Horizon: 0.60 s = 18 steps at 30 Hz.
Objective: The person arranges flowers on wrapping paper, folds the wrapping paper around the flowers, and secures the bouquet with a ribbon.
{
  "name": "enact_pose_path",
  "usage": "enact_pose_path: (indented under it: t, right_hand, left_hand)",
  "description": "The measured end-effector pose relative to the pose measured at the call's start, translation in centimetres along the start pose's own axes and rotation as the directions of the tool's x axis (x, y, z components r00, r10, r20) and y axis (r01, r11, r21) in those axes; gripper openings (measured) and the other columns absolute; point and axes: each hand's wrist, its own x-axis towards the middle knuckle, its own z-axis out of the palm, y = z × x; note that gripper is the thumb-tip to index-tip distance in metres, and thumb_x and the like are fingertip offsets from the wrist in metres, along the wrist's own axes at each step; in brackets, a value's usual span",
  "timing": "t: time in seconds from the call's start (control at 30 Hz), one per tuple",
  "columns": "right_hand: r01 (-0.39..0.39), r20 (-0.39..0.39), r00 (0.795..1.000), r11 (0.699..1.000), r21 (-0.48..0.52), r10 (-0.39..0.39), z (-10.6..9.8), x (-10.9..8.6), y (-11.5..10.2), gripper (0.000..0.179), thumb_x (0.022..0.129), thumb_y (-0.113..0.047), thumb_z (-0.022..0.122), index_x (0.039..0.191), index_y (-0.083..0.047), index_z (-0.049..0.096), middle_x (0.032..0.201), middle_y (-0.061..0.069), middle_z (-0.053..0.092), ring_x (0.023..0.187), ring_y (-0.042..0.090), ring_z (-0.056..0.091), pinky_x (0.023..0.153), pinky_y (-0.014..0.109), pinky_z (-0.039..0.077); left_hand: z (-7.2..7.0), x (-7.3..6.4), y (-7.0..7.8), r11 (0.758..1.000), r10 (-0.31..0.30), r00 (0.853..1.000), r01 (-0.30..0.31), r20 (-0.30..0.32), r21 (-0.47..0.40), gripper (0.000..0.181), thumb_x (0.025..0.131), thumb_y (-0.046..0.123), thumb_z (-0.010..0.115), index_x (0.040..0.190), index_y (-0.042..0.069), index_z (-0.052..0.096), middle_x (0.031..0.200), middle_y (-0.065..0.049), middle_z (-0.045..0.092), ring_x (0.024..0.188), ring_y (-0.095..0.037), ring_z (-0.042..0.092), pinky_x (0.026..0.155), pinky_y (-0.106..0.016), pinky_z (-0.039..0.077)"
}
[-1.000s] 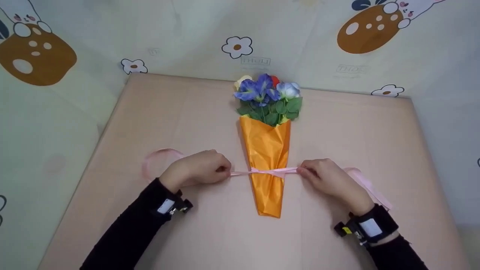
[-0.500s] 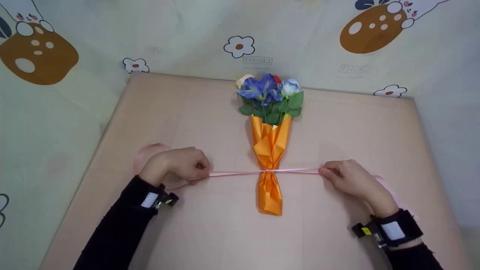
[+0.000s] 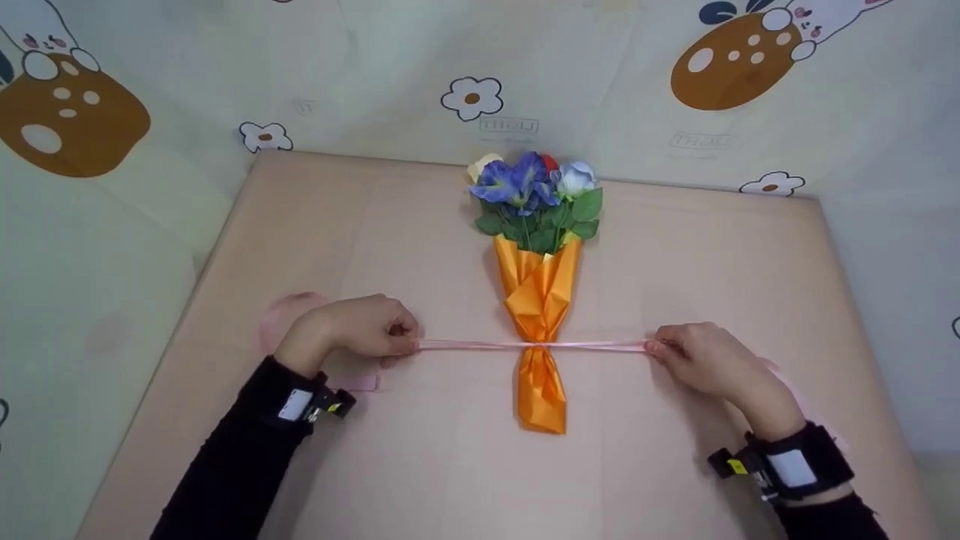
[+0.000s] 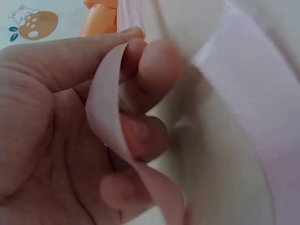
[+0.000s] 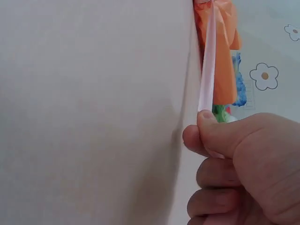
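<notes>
A bouquet lies on the table, its blue, pale blue, cream and red flowers (image 3: pixel 517 184) toward the back and its orange wrapping (image 3: pixel 541 300) toward me. A pink ribbon (image 3: pixel 472 345) crosses the wrapping and cinches it into a narrow waist. My left hand (image 3: pixel 367 326) pinches one end out to the left between thumb and forefinger; in the left wrist view the loose tail of ribbon (image 4: pixel 105 101) runs down past the curled fingers. On the other side my right hand (image 3: pixel 697 356) pinches the opposite end, the ribbon (image 5: pixel 207 70) stretched straight toward the bouquet.
The table (image 3: pixel 465 480) has a smooth beige cover and ends at a back edge just behind the flowers. A patterned wall covering (image 3: pixel 375 75) rises behind and at both sides. Loose ribbon loops lie beside both wrists.
Both hands have moved apart, drawing the ribbon tight. The orange wrapping has gone from a broad cone to a gathered waist; over the last half second little has moved.
</notes>
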Motion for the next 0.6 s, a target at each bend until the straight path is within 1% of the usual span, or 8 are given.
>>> enact_pose_path:
  t: [0.07, 0.17, 0.23, 0.27, 0.33, 0.43, 0.53, 0.6]
  right_hand:
    - [-0.019, 0.010, 1.000, 0.999, -0.026, 0.019, -0.2, -0.2, -0.5, 0.022, 0.108, -0.026, 0.072, 0.093, -0.009, 0.071, 0.068, -0.003, 0.048, 0.063, 0.015, 0.047, 0.060, 0.031, 0.042]
    - [-0.034, -0.014, 0.999, 0.996, -0.086, 0.033, 0.0, -0.2, -1.4, 0.031, 0.106, -0.036, 0.074, 0.102, -0.005, 0.071, 0.076, 0.002, 0.056, 0.072, 0.021, 0.053, 0.068, 0.038, 0.048]
    - [-0.030, -0.049, 0.999, 0.991, -0.131, 0.024, 0.3, 0.1, -2.1, 0.040, 0.103, -0.042, 0.077, 0.109, -0.003, 0.071, 0.085, 0.005, 0.061, 0.081, 0.026, 0.055, 0.076, 0.044, 0.048]
    - [-0.025, -0.066, 0.998, 0.990, -0.142, 0.015, 0.6, 0.3, -2.5, 0.044, 0.101, -0.045, 0.079, 0.111, -0.003, 0.071, 0.090, 0.006, 0.062, 0.085, 0.028, 0.055, 0.081, 0.046, 0.048]
    - [-0.009, -0.088, 0.996, 0.991, -0.132, -0.003, 1.2, 0.8, -3.3, 0.046, 0.099, -0.047, 0.081, 0.113, -0.005, 0.070, 0.096, 0.007, 0.063, 0.092, 0.030, 0.055, 0.087, 0.049, 0.046]
    - [0.075, -0.107, 0.991, 0.993, -0.090, -0.084, 2.3, 2.0, -4.4, 0.042, 0.098, -0.047, 0.082, 0.113, -0.009, 0.070, 0.101, 0.005, 0.064, 0.098, 0.028, 0.055, 0.093, 0.048, 0.043]
    - [0.190, -0.115, 0.973, 0.979, -0.078, -0.199, 3.3, 2.9, -5.4, 0.035, 0.099, -0.043, 0.082, 0.110, -0.011, 0.071, 0.100, 0.002, 0.065, 0.096, 0.025, 0.057, 0.091, 0.044, 0.043]
    - [0.252, -0.117, 0.958, 0.962, -0.104, -0.264, 3.8, 3.3, -5.8, 0.030, 0.100, -0.040, 0.081, 0.106, -0.012, 0.072, 0.097, 0.000, 0.066, 0.094, 0.024, 0.059, 0.088, 0.043, 0.044]
  left_hand:
    - [0.2, 0.2, 0.6, 0.998, 0.000, 0.998, 0.005, -0.067, 0.070, 0.031, 0.106, 0.026, 0.072, 0.078, 0.015, 0.067, 0.065, 0.007, 0.056, 0.061, -0.009, 0.048, 0.062, -0.029, 0.040]
    - [0.5, 0.8, 1.7, 0.986, -0.005, 0.984, 0.034, -0.177, 0.161, 0.033, 0.100, 0.035, 0.077, 0.077, 0.017, 0.063, 0.068, 0.008, 0.052, 0.065, -0.013, 0.050, 0.064, -0.032, 0.041]
    - [0.9, 1.2, 2.6, 0.980, -0.019, 0.974, 0.063, -0.226, 0.191, 0.032, 0.098, 0.040, 0.080, 0.083, 0.017, 0.065, 0.071, 0.005, 0.055, 0.069, -0.016, 0.053, 0.066, -0.034, 0.044]
    - [1.1, 1.5, 3.2, 0.977, -0.014, 0.971, 0.065, -0.240, 0.203, 0.032, 0.098, 0.042, 0.080, 0.086, 0.016, 0.067, 0.074, 0.004, 0.056, 0.071, -0.018, 0.054, 0.067, -0.035, 0.044]
    - [1.8, 2.2, 4.2, 0.972, 0.010, 0.969, 0.049, -0.246, 0.232, 0.034, 0.097, 0.045, 0.081, 0.094, 0.014, 0.068, 0.079, 0.001, 0.057, 0.077, -0.020, 0.055, 0.071, -0.036, 0.046]
    - [2.9, 3.4, 5.7, 0.953, 0.098, 0.967, -0.023, -0.236, 0.301, 0.037, 0.096, 0.045, 0.083, 0.101, 0.012, 0.069, 0.086, -0.001, 0.057, 0.082, -0.023, 0.055, 0.075, -0.037, 0.049]
    - [3.9, 4.7, 6.6, 0.910, 0.206, 0.952, -0.102, -0.226, 0.402, 0.034, 0.097, 0.040, 0.084, 0.100, 0.009, 0.069, 0.088, -0.003, 0.059, 0.083, -0.024, 0.057, 0.078, -0.040, 0.051]
    - [4.5, 5.4, 7.0, 0.876, 0.253, 0.941, -0.124, -0.224, 0.467, 0.029, 0.100, 0.035, 0.082, 0.099, 0.009, 0.070, 0.089, -0.005, 0.061, 0.083, -0.026, 0.060, 0.079, -0.041, 0.053]
